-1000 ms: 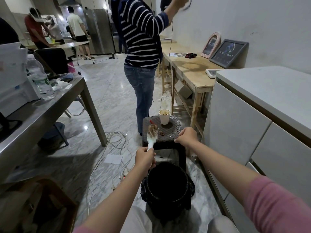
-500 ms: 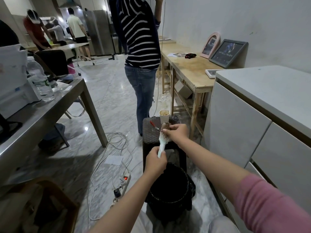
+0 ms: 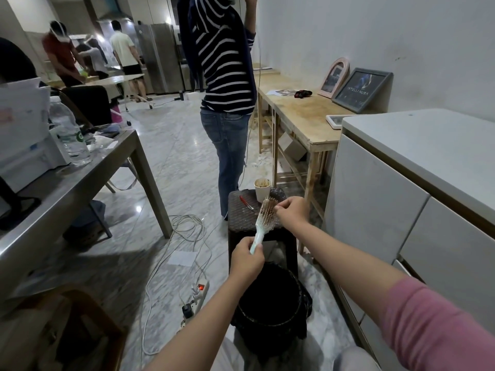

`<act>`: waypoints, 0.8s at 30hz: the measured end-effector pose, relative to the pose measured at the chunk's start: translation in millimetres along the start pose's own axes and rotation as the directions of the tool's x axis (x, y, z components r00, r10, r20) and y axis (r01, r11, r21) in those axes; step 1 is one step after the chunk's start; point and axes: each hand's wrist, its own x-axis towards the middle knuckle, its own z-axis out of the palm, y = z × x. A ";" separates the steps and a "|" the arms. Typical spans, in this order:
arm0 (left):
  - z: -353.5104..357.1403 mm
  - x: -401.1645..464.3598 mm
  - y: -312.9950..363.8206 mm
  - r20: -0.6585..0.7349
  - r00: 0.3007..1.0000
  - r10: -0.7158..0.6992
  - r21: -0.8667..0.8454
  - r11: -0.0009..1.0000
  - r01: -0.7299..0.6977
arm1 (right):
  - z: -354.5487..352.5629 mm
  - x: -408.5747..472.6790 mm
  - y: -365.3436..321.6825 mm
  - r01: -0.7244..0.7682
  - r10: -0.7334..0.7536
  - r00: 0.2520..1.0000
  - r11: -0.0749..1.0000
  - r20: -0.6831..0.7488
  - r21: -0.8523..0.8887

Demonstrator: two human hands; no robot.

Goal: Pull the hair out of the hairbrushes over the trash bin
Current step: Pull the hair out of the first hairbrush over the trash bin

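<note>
A pale green hairbrush (image 3: 263,218) with brownish hair in its bristles stands tilted above the black trash bin (image 3: 270,306). My left hand (image 3: 247,259) grips the brush's handle from below. My right hand (image 3: 292,211) pinches at the hair on the bristle side of the brush head, its fingers curled against the bristles. The bin sits on the floor between my knees, lined with a dark bag.
A dark woven stool (image 3: 247,214) behind the bin carries a paper cup (image 3: 262,189) and a red-handled tool (image 3: 246,202). A person in a striped top (image 3: 222,76) stands beyond it. White cabinets (image 3: 401,210) lie right, a metal table (image 3: 67,188) left, cables and a power strip (image 3: 197,295) on the floor.
My right hand left the stool and came onto the brush head. My left hand shifted the brush rightward and tilted it, bringing it over the bin. The striped person raised an arm.
</note>
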 end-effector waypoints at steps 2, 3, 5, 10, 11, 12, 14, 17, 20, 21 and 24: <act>-0.4 3.4 0.9 -0.015 0.996 -0.083 -0.044 0.996 0.082 | -3.5 -0.8 0.3 0.017 -0.017 1.000 1.000 0.009 -0.006; -1.0 5.4 0.4 -0.027 0.991 -0.132 -0.070 0.989 0.130 | -5.2 -1.3 -0.2 0.026 -0.026 1.000 1.000 0.011 -0.014; -3.8 8.1 -1.9 -0.047 0.972 -0.230 -0.137 0.965 0.222 | -9.6 -1.8 -1.8 0.033 -0.032 0.999 0.999 0.006 -0.018; -15.9 14.3 -14.1 -0.101 0.917 -0.386 -0.268 0.898 0.348 | -24.0 4.4 1.7 -0.015 0.020 0.997 0.998 -0.070 0.065; -17.9 15.1 -15.2 -0.112 0.908 -0.404 -0.287 0.888 0.360 | -26.9 5.7 3.7 -0.023 0.030 0.996 0.997 -0.087 0.079; -20.0 15.2 -15.6 -0.117 0.899 -0.422 -0.310 0.875 0.371 | -29.4 6.5 5.4 -0.030 0.040 0.994 0.995 -0.103 0.096; -23.1 16.5 -16.4 -0.132 0.873 -0.469 -0.358 0.844 0.399 | -33.2 7.5 8.6 -0.041 0.061 0.988 0.990 -0.145 0.137; -25.9 20.4 -18.0 -0.170 0.836 -0.522 -0.413 0.808 0.421 | -38.1 7.3 13.6 -0.070 0.111 0.971 0.979 -0.213 0.191; -28.5 19.0 -14.5 -0.208 0.811 -0.547 -0.435 0.794 0.424 | -40.8 10.1 20.3 -0.096 0.153 0.948 0.973 -0.279 0.209; -29.9 18.2 -13.7 -0.218 0.802 -0.556 -0.452 0.786 0.422 | -42.2 11.3 22.1 -0.102 0.167 0.939 0.970 -0.302 0.221; -34.7 14.8 -14.0 -0.224 0.779 -0.585 -0.490 0.759 0.429 | -48.2 14.0 26.1 -0.126 0.204 0.921 0.962 -0.331 0.242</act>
